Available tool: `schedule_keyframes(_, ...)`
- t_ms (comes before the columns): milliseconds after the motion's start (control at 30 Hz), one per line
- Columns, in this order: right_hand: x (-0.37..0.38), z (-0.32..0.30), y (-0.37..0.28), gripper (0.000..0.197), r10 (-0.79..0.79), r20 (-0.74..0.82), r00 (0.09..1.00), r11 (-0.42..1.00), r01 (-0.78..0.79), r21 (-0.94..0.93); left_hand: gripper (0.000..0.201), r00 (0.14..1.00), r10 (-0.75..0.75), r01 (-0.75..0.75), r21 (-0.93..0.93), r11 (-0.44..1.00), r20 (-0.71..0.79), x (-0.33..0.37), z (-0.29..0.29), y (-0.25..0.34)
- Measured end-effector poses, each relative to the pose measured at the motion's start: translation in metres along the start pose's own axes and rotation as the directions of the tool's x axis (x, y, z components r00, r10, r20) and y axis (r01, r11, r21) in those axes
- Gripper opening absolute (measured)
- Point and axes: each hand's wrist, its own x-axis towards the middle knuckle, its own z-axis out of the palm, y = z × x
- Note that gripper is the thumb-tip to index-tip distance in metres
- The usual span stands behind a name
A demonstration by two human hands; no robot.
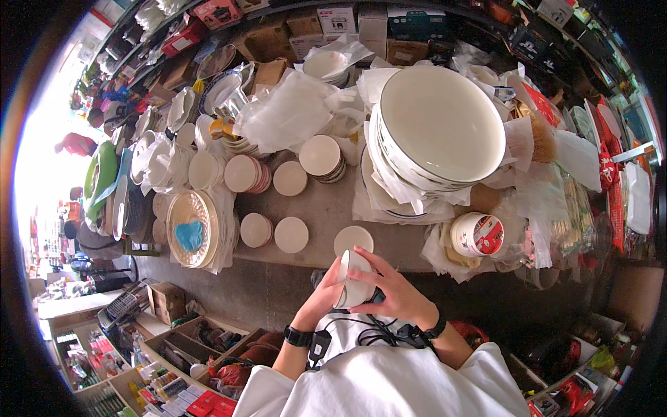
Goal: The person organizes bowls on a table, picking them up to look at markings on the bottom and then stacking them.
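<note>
A small white bowl [356,267] is held tilted in front of my chest, between my two hands. My left hand [321,297] grips its left side, with the fingers partly hidden behind it. On the other side, the fingers of my right hand [394,290] wrap round the rim and wall. I cannot tell whether a second bowl is nested in it. Just beyond my fingertips, another small white bowl [353,240] stands at the table's near edge. To its left are a white bowl [291,235] and a short stack of bowls [256,230].
Large white bowls [442,125] are stacked with paper between them at the right. Near them stands a white tub [477,234] with a red label. More bowl stacks [319,156] and wrapping paper [288,111] cover the table's far part. Oval plates [186,251] lie at the left.
</note>
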Motion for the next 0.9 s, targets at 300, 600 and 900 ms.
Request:
schedule_keyframes(300,-0.001,0.000,-0.011,0.079,-0.036,-0.012,0.999,0.999,0.036,0.015,0.071,1.000,0.018,-0.018,0.043,0.999,-0.012,-0.007,-0.007,-0.006)
schedule_keyframes(600,-0.011,0.004,-0.004,0.085,0.091,0.036,0.995,0.994,-0.093,0.057,0.071,0.980,0.026,0.012,0.191,0.982,-0.196,-0.015,-0.026,-0.033)
schedule_keyframes(900,-0.049,0.033,0.059,0.042,0.518,0.064,0.853,0.855,-0.519,-0.013,0.058,0.955,0.283,-0.052,0.884,0.464,-0.093,-0.010,-0.063,-0.075)
